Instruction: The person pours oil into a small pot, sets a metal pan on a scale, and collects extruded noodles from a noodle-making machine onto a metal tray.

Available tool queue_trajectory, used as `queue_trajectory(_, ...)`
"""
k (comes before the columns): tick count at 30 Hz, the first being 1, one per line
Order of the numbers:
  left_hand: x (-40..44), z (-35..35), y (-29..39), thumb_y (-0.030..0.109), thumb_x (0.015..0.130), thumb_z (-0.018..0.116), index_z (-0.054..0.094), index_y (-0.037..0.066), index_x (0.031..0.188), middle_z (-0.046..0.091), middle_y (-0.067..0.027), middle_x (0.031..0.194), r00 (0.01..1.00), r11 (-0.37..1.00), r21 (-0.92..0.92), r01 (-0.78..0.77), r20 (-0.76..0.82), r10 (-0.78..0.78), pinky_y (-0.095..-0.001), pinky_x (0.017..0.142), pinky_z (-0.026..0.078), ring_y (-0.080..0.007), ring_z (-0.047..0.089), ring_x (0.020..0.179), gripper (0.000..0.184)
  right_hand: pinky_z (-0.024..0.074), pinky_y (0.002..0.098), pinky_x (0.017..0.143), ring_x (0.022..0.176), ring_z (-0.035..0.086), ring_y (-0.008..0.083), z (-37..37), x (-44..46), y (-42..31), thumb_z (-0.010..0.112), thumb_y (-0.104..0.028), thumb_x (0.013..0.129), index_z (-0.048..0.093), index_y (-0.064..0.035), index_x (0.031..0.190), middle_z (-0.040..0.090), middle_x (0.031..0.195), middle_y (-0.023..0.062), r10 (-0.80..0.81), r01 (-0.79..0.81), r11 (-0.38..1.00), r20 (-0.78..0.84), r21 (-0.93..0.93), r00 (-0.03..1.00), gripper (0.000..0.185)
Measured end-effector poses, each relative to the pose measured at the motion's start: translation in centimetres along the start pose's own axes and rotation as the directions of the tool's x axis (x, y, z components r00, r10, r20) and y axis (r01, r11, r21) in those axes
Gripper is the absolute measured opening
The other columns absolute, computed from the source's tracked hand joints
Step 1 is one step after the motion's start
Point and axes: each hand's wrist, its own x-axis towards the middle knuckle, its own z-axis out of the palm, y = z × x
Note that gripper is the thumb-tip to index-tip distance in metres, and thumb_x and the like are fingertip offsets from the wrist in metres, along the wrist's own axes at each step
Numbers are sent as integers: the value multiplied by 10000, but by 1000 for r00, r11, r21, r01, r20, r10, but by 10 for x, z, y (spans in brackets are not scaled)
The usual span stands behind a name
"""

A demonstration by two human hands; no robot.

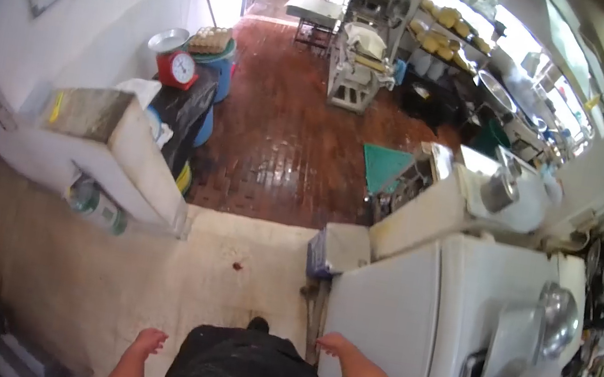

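At the lower left, my left hand (150,341) hangs beside the black apron (241,372), its fingers loosely bent and apart, with nothing in it. My right hand (331,343) is on the other side of the apron, near the side of the white refrigerator (389,313); its fingers are partly spread and hold nothing visible. The tip of a dark shoe (259,324) shows beyond the apron on the pale floor (223,287).
Low walls (141,155) flank the opening to a red-brown tiled floor (272,128). A box (340,250) stands by the refrigerator. Beyond are a red scale (176,69), egg trays (209,40), a machine (355,78) and bread shelves (444,41).
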Motion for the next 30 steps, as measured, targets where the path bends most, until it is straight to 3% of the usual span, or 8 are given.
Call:
queue_trajectory(5,39,-17,26,297,815,615,546,70,1088,599,-94,893,941,906,-331,266,-117,-319,-415,589,476,-252,585,682,362,429,322,494,585,553,163,-149,-10,-137,600,-363,804,641,-81,822,586,667,22,-350,350,936,-237,-44,906,286)
queue_trajectory(12,172,-47,207,391,804,595,623,32,831,606,-118,736,981,687,720,-99,185,-52,-417,566,510,-257,604,621,361,430,298,521,611,558,135,-213,16,-242,611,-287,816,648,-56,878,600,678,34,-290,534,792,-587,296,756,241)
queue_trajectory(14,232,-49,291,363,808,571,629,45,801,591,-112,683,993,839,535,-100,102,54,-404,520,501,-255,597,587,323,450,322,552,625,566,155,-210,11,-240,607,-269,819,647,-54,893,602,686,46,-385,501,839,-419,213,822,231)
queue_trajectory(16,258,-57,402,326,811,543,631,54,790,583,-93,649,955,858,428,-282,41,293,-397,480,482,-250,584,549,287,457,341,581,628,565,182,-178,97,-186,617,-283,802,648,-54,855,595,678,62,-808,617,585,-310,-527,502,237)
queue_trajectory(18,271,-61,499,283,805,528,625,54,774,577,-72,638,875,848,229,-478,37,483,-381,445,451,-228,568,529,251,456,360,546,596,564,204,-180,85,-177,622,-364,796,641,-63,783,573,632,69,-789,587,557,-154,-588,595,301)
queue_trajectory(21,269,-59,620,216,792,523,617,67,737,564,-44,624,781,780,41,-624,19,624,-349,447,412,-188,542,532,185,448,381,503,548,551,211,-214,52,-180,602,-423,805,629,-78,746,561,605,77,131,-146,884,63,444,989,351)
queue_trajectory(27,312,-46,656,202,788,551,599,141,760,497,-23,578,953,960,-197,-201,187,238,-346,377,376,-187,509,474,82,413,339,433,490,514,177,-350,112,-192,596,-442,799,612,-82,721,564,606,66,118,20,861,-238,508,964,369)
queue_trajectory(30,328,-34,634,263,825,568,587,91,890,564,-24,698,984,883,464,-71,176,-14,-362,418,413,-194,534,512,184,402,314,427,545,535,157,-453,116,-256,602,-395,805,630,-85,786,589,688,37,146,5,903,-317,430,937,312)
